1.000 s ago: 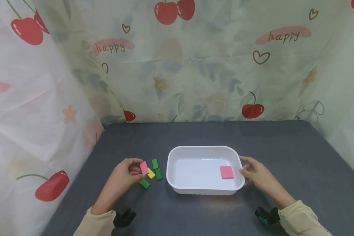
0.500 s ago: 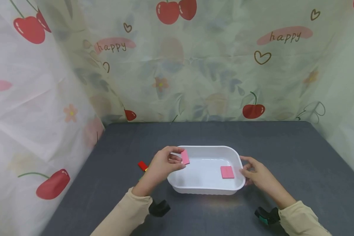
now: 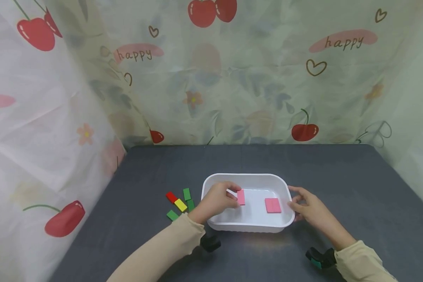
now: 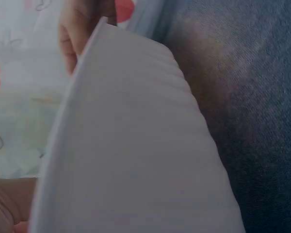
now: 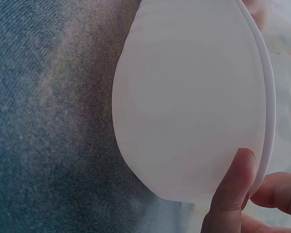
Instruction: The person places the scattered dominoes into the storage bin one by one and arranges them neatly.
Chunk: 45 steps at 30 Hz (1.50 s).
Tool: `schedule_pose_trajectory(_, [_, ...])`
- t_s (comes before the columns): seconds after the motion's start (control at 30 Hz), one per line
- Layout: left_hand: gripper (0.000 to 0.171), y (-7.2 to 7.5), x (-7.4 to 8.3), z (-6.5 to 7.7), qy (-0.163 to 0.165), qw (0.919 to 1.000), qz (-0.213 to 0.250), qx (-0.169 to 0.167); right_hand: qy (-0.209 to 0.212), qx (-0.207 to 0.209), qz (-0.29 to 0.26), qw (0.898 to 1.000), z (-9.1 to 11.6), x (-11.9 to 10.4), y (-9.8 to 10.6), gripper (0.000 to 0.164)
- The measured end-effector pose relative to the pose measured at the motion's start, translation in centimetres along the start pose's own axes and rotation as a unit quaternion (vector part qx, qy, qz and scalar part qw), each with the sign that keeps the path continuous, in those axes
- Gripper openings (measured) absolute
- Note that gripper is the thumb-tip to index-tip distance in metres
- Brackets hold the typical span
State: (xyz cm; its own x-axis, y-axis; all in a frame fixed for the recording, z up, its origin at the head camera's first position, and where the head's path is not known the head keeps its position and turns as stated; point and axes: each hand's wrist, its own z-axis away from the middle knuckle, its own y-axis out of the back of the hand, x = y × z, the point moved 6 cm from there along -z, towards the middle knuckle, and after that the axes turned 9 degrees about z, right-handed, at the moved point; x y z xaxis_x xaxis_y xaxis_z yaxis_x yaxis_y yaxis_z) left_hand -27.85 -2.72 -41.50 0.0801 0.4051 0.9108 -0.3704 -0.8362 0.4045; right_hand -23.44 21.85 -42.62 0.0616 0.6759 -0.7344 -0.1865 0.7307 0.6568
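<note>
A white plastic tray [image 3: 246,227] stands on the dark table, and a pink square [image 3: 273,205] lies inside it towards the right end. My left hand [image 3: 216,201] reaches over the tray's left part and pinches a small pink rectangular tile [image 3: 241,197] low inside; whether the tile touches the bottom I cannot tell. My right hand [image 3: 308,205] holds the tray's right rim. In the right wrist view its thumb [image 5: 235,179] presses the outer wall, with fingers across the rim. The left wrist view is mostly filled by the tray's outer wall [image 4: 136,131].
Left of the tray lie loose tiles: a red tile [image 3: 171,197], a yellow tile [image 3: 180,205] and several green ones, such as the green tile [image 3: 187,194] at the back. A patterned cloth [image 3: 211,78] hangs behind the dark table [image 3: 162,164].
My left hand has carried the pink tile rightwards from beside the loose tiles, over the left rim and down into the tray. The right hand stays at the right rim.
</note>
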Motion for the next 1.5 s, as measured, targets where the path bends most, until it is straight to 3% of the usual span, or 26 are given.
schedule_pose_trajectory(0.17, [0.04,-1.0,-0.5,-1.0,-0.003,0.9994,-0.031,-0.017,0.004,0.002,0.0,1.0,0.0,-0.1,0.1,0.06])
schedule_pose_trajectory(0.33, [0.039,-1.6,-1.3,-1.4,0.03,0.9978,-0.053,-0.027,0.006,0.005,-0.002,1.0,0.0,-0.1,-0.1,0.059])
schedule_pose_trajectory(0.83, [0.038,-1.9,-2.2,-1.9,0.065,0.9959,-0.063,-0.01,0.007,0.0,0.006,1.0,-0.1,-0.5,0.0,0.06])
schedule_pose_trajectory(1.23, [0.039,-2.2,-2.1,-2.2,0.031,0.9935,-0.109,-0.01,0.007,0.002,0.003,1.0,-0.1,-0.3,-0.1,0.059])
schedule_pose_trajectory(1.5, [0.038,-2.6,-2.3,-2.2,0.036,0.9929,-0.113,-0.008,-0.003,0.0,0.012,1.0,-0.1,-0.1,-0.1,0.06])
